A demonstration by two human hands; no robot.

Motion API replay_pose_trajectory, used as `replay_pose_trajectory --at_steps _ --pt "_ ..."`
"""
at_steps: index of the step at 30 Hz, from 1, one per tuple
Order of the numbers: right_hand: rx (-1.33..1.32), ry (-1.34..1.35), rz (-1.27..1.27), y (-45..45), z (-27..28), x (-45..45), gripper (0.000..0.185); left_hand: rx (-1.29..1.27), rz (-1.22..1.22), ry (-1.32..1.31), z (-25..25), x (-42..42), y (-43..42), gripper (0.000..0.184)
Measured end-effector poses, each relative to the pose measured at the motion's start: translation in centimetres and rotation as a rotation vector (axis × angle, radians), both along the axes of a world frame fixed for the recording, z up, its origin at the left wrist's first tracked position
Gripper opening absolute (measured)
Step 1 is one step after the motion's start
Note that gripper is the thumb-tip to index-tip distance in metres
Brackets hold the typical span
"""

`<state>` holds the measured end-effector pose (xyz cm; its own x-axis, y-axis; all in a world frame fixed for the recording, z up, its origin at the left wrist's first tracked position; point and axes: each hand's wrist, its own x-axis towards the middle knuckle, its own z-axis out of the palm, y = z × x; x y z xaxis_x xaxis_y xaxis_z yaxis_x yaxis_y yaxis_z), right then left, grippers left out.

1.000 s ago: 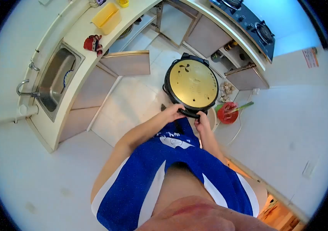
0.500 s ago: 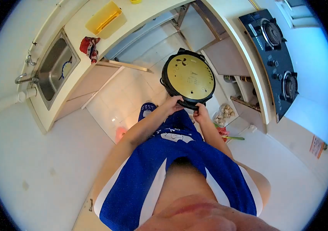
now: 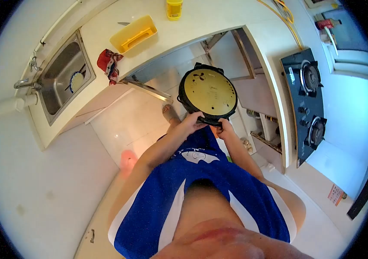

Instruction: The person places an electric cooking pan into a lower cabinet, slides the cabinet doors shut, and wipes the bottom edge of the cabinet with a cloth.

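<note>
In front of my body I hold a round electric griddle (image 3: 209,92), with a flat gold top face and a thick black rim. My left hand (image 3: 194,123) is wrapped round its near edge, left of the black handle. At the handle's right end my right hand (image 3: 224,129) is closed on it, thumb uppermost. Parts of the fingers on both hands are hidden beneath the griddle. It is held above the tiled floor, tilted slightly.
A white counter (image 3: 218,17) curves around the front, bearing a yellow bin (image 3: 133,34), a yellow container (image 3: 174,9) and a red patterned cloth (image 3: 109,64). To the left is a sink (image 3: 63,82) with a plate (image 3: 76,81); to the right, a two-burner stove (image 3: 303,103). Below are open cabinets (image 3: 267,129).
My view has turned, so the counter, sink and stove have shifted in the frame. One sandalled foot has stepped forward. Both hands still grip the griddle.
</note>
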<state>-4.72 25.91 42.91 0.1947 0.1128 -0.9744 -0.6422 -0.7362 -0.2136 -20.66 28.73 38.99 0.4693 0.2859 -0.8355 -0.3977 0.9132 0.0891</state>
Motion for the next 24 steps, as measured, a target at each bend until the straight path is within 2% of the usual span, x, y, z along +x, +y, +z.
replay_pose_trajectory --at_steps 2,5,7,12,15,20,22,24 --pt "-0.034 -0.021 0.023 2.2 -1.0 -0.3 0.004 -0.025 0.014 0.058 -0.1 -0.1 1.7 0.036" --pt "0.042 -0.084 0.016 4.4 -4.7 0.2 0.013 -0.078 0.088 -0.012 -3.1 -0.2 3.2 0.037" --pt "-0.025 0.018 0.091 6.1 -6.5 1.2 0.014 -0.097 0.136 0.014 -3.5 0.2 4.3 0.036" --pt "-0.148 -0.033 0.245 10.9 -9.8 2.0 0.014 -0.148 0.367 0.100 -5.7 1.5 6.7 0.037" --pt "-0.181 -0.027 0.350 14.8 -13.0 2.9 0.015 -0.190 0.447 0.171 -4.8 2.5 9.7 0.035" --pt "-0.187 -0.072 0.502 18.4 -19.0 4.6 0.019 -0.195 0.538 0.126 -13.9 4.4 10.6 0.030" --pt "-0.197 -0.072 0.511 19.4 -21.1 4.5 0.017 -0.187 0.593 0.096 -15.5 4.5 11.4 0.026" --pt "-0.200 -0.073 0.515 20.5 -22.6 3.8 0.016 -0.233 0.634 0.195 -17.2 4.8 12.1 0.022"
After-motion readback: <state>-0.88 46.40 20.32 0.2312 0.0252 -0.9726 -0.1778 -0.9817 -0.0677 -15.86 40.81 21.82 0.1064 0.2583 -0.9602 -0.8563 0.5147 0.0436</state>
